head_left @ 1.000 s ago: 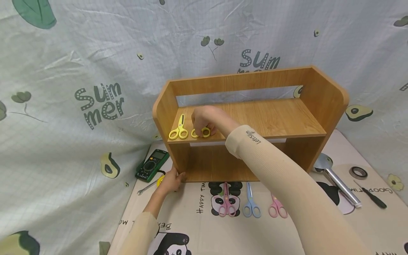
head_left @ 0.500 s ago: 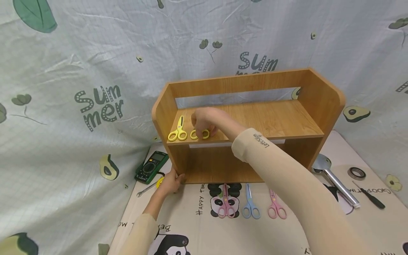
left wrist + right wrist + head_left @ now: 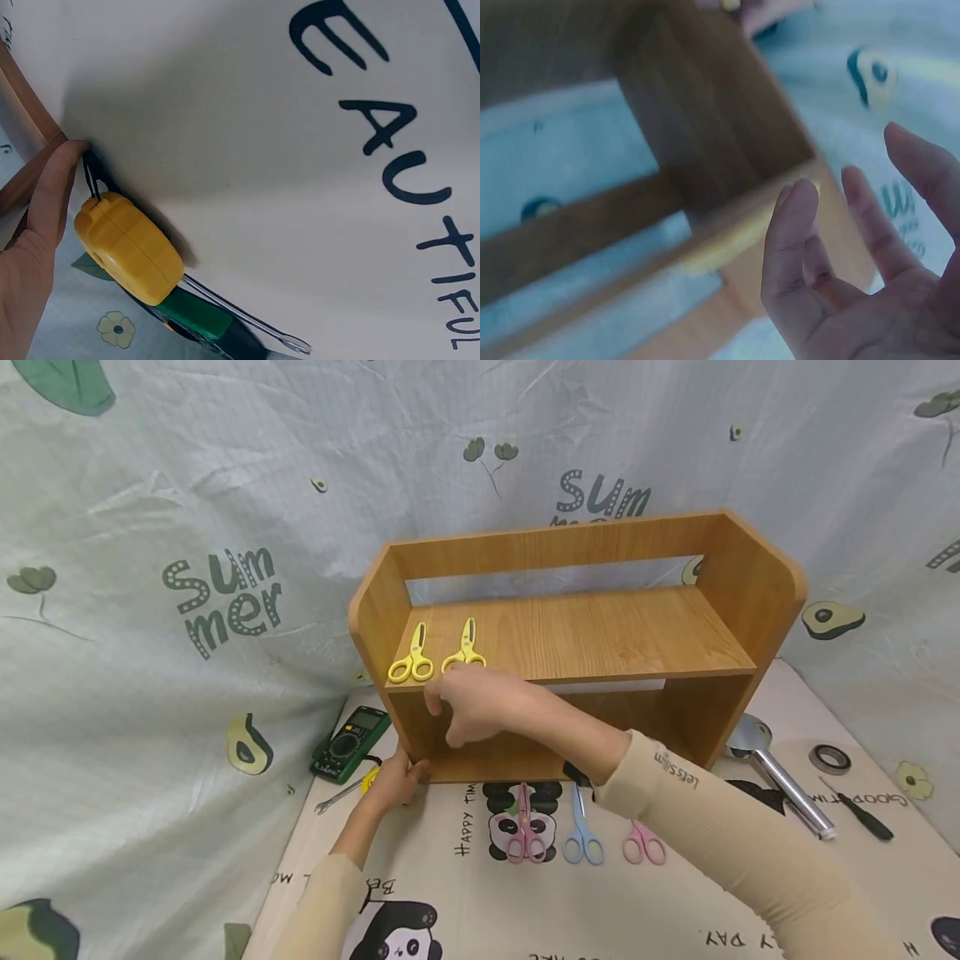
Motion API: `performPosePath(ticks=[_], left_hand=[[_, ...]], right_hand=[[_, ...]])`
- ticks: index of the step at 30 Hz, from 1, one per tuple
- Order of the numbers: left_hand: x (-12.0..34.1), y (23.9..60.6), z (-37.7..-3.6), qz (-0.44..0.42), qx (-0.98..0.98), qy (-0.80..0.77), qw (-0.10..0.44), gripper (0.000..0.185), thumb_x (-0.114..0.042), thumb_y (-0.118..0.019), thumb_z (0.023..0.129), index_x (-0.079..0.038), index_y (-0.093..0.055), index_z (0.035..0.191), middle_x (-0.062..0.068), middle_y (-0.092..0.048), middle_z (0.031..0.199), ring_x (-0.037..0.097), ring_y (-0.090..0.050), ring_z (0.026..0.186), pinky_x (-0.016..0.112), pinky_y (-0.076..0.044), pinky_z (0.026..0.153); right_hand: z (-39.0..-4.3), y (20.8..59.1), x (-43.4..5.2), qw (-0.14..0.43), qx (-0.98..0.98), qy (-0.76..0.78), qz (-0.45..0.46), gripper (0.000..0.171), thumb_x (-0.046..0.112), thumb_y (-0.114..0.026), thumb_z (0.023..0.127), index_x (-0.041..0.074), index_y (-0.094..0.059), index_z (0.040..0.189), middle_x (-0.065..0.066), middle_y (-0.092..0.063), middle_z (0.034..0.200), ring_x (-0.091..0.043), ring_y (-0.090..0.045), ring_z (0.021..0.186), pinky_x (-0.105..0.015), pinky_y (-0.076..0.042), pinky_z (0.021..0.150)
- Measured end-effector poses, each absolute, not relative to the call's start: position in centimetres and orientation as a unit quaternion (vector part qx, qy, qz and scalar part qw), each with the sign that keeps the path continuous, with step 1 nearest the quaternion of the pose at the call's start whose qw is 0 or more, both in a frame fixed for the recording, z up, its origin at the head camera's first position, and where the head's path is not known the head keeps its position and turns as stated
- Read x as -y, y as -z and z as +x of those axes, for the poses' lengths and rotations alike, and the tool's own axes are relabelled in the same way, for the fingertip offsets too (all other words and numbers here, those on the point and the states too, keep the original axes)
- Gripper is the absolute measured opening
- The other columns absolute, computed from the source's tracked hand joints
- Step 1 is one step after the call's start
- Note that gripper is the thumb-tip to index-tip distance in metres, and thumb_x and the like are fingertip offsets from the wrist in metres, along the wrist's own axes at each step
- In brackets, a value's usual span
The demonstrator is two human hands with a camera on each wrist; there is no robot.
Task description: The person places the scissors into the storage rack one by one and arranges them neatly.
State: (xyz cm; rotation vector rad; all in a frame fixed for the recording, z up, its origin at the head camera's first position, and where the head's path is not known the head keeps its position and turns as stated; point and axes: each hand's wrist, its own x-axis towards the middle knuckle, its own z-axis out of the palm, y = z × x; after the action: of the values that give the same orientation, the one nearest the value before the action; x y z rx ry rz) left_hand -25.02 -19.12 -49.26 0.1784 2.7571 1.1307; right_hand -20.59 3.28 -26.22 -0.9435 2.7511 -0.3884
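A two-tier wooden desk shelf (image 3: 600,631) stands on the table. On its upper board, at the left, lie two pairs of yellow scissors, the outer pair (image 3: 412,656) and the inner pair (image 3: 467,647), blades toward the back. My right hand (image 3: 487,702) is in front of the upper board's edge, overlapping the inner pair's handles; its fingers are spread and hold nothing in the right wrist view. My left hand (image 3: 395,779) grips the shelf's lower left front corner, thumb at the front and fingers along the side panel, beside a yellow tape measure (image 3: 129,247).
Left of the shelf lie a green multimeter (image 3: 350,743) and a wrench (image 3: 337,797). In front are pink scissors (image 3: 526,835), blue scissors (image 3: 582,839) and another pink pair (image 3: 643,843). A metal-handled tool (image 3: 791,793), black tape roll (image 3: 830,759) and screwdriver (image 3: 862,814) lie right.
My right hand has let go of the inner yellow scissors and drawn back toward me and down, uncovering their blades. My left hand stays at the shelf's corner.
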Motion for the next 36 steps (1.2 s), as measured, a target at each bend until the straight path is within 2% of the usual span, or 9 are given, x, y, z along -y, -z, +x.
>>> performPosePath(ticks=[6,12,14,18,23,26,30,34,36], left_hand=[[19.4,48.8,-25.6,0.063,-0.924,-0.370,0.071,0.048,-0.012,-0.054,0.108,0.004,-0.034,0.148,0.033,-0.061,0.137,0.027,-0.067,0.076,0.030,-0.049,0.058],[19.5,49.0,-26.1,0.065,-0.924,-0.370,0.074,0.051,-0.013,-0.053,0.108,0.006,-0.032,0.150,0.033,-0.059,0.139,0.018,-0.058,0.066,0.028,-0.042,0.054],[19.5,49.1,-26.1,0.062,-0.922,-0.374,0.079,0.053,-0.014,-0.053,0.108,0.007,-0.030,0.152,0.033,-0.058,0.140,0.018,-0.058,0.063,0.027,-0.042,0.053],[19.4,49.2,-26.1,0.058,-0.921,-0.376,0.079,0.057,-0.014,-0.054,0.108,0.006,-0.027,0.155,0.034,-0.056,0.142,0.020,-0.061,0.067,0.027,-0.043,0.053],[19.3,49.3,-26.0,0.058,-0.921,-0.376,0.082,0.054,-0.013,-0.053,0.108,0.007,-0.029,0.153,0.034,-0.056,0.142,0.023,-0.063,0.070,0.027,-0.043,0.054],[19.2,49.3,-25.9,0.055,-0.921,-0.376,0.084,0.054,-0.014,-0.053,0.108,0.007,-0.030,0.152,0.034,-0.054,0.144,0.026,-0.065,0.075,0.028,-0.045,0.055],[19.1,49.3,-25.8,0.044,-0.919,-0.381,0.093,0.056,-0.014,-0.053,0.108,0.005,-0.027,0.154,0.034,-0.051,0.148,0.028,-0.066,0.078,0.028,-0.047,0.057],[19.0,49.4,-25.7,0.039,-0.918,-0.384,0.094,0.057,-0.014,-0.053,0.109,0.004,-0.027,0.155,0.034,-0.051,0.149,0.028,-0.066,0.076,0.028,-0.047,0.057],[19.0,49.5,-25.6,0.041,-0.918,-0.384,0.093,0.057,-0.014,-0.052,0.108,0.005,-0.026,0.155,0.034,-0.051,0.148,0.027,-0.065,0.074,0.028,-0.047,0.056]], right_hand=[[-19.0,31.2,-4.1,0.148,-0.931,0.138,-0.305,0.026,0.012,-0.082,0.085,0.017,-0.071,0.109,-0.002,-0.062,0.108,-0.018,-0.054,0.100,-0.032,-0.051,0.078],[-18.6,35.9,-4.8,0.185,-0.932,0.156,-0.269,0.029,0.012,-0.084,0.083,0.019,-0.074,0.109,-0.003,-0.064,0.112,-0.019,-0.055,0.100,-0.030,-0.053,0.071],[-18.3,37.4,-4.9,0.191,-0.934,0.156,-0.260,0.026,0.011,-0.084,0.082,0.019,-0.073,0.104,-0.004,-0.064,0.111,-0.018,-0.055,0.096,-0.030,-0.051,0.068],[-17.8,40.3,-5.3,0.207,-0.939,0.154,-0.229,0.024,0.005,-0.081,0.079,0.018,-0.069,0.095,-0.002,-0.061,0.105,-0.018,-0.051,0.092,-0.031,-0.046,0.065],[-17.6,43.4,-5.8,0.223,-0.943,0.167,-0.183,0.026,0.008,-0.088,0.076,0.015,-0.070,0.093,-0.005,-0.061,0.101,-0.020,-0.050,0.091,-0.034,-0.045,0.064],[-17.6,44.8,-6.0,0.222,-0.943,0.173,-0.180,0.026,0.010,-0.090,0.074,0.012,-0.070,0.090,-0.004,-0.063,0.092,-0.020,-0.051,0.087,-0.032,-0.042,0.063],[-17.6,46.1,-6.3,0.216,-0.942,0.181,-0.181,0.026,0.008,-0.088,0.074,0.013,-0.064,0.081,-0.002,-0.062,0.084,-0.022,-0.055,0.082,-0.029,-0.040,0.057],[-17.6,47.0,-6.3,0.210,-0.944,0.185,-0.174,0.028,0.005,-0.088,0.072,0.014,-0.062,0.079,-0.013,-0.068,0.105,-0.030,-0.058,0.091,-0.029,-0.041,0.056],[-17.5,47.2,-6.3,0.210,-0.945,0.188,-0.169,0.027,0.004,-0.088,0.071,0.014,-0.064,0.080,-0.019,-0.066,0.115,-0.031,-0.057,0.093,-0.029,-0.042,0.057]])
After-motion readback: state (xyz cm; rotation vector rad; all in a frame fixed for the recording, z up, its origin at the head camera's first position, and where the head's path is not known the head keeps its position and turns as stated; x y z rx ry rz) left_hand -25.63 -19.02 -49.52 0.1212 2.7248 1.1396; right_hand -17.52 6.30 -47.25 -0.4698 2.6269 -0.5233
